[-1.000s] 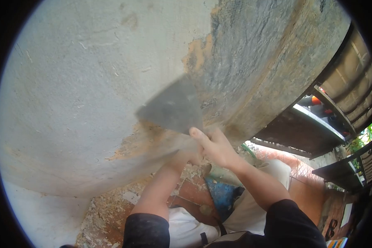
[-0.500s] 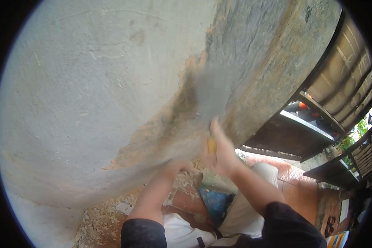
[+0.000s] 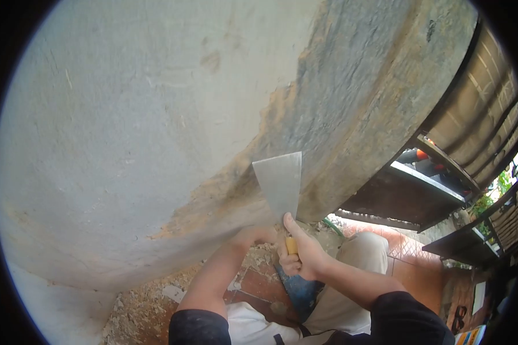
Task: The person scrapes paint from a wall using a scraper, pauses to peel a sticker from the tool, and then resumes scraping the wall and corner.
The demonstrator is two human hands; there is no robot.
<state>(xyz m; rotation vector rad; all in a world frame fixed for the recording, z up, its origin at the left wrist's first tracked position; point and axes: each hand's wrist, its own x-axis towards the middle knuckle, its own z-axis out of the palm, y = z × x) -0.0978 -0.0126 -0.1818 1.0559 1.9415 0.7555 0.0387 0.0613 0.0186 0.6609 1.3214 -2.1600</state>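
Observation:
My right hand (image 3: 302, 250) is closed round the yellow handle of a scraper (image 3: 281, 183), its thumb against the base of the wide metal blade. The blade points up in front of the wall (image 3: 121, 126), where smooth pale coating meets rough grey and tan bare surface (image 3: 339, 92). Whether the blade touches the wall I cannot tell. My left hand (image 3: 263, 234) is low by the foot of the wall, left of the scraper; its fingers are mostly hidden behind my right hand and the handle.
Flaked debris (image 3: 135, 313) lies along the wall's foot on red floor tiles (image 3: 262, 284). A blue object (image 3: 299, 293) is between my legs. Dark wooden structures (image 3: 391, 192) stand at the right, and a green hose-like piece (image 3: 332, 226) lies near the wall.
The scraper and my right hand have moved down, and the blade, blurred before, is now sharp. My left hand has shifted slightly. The view has tilted a little.

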